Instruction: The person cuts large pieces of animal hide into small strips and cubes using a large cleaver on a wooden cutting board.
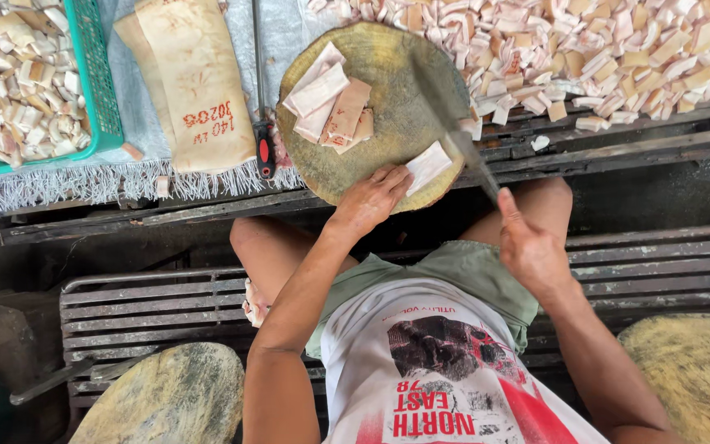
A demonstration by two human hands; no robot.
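Head view, looking straight down. Round wooden chopping block (388, 123) sits at top centre of the frame, on a slatted wooden bench (618, 156). Left hand (369, 200) rests at the block's lower edge, fingers curled and pressing down on a pale slab piece (428, 166) at the block's lower right rim. Right hand (529, 247), right of centre, is closed around the handle of a cleaver (454, 123); the blade is motion-blurred, angled up and left over the right side of the block, just beside the held piece. Whether the blade touches it cannot be told.

On the upper left part of the block lies a stack of pale strips (329, 103), some with pinkish edges. Upper right of the frame: a big heap of cut chunks (601, 49) spread on the bench, touching the block's right side. Upper left: a green plastic basket (96, 74) full of similar chunks. Between basket and block: large uncut slabs (195, 82) on a grey fringed cloth (125, 177), and a red-and-black handled tool (265, 152) just beside the block. Two more round blocks at lower left (166, 399) and lower right (696, 370) corners.
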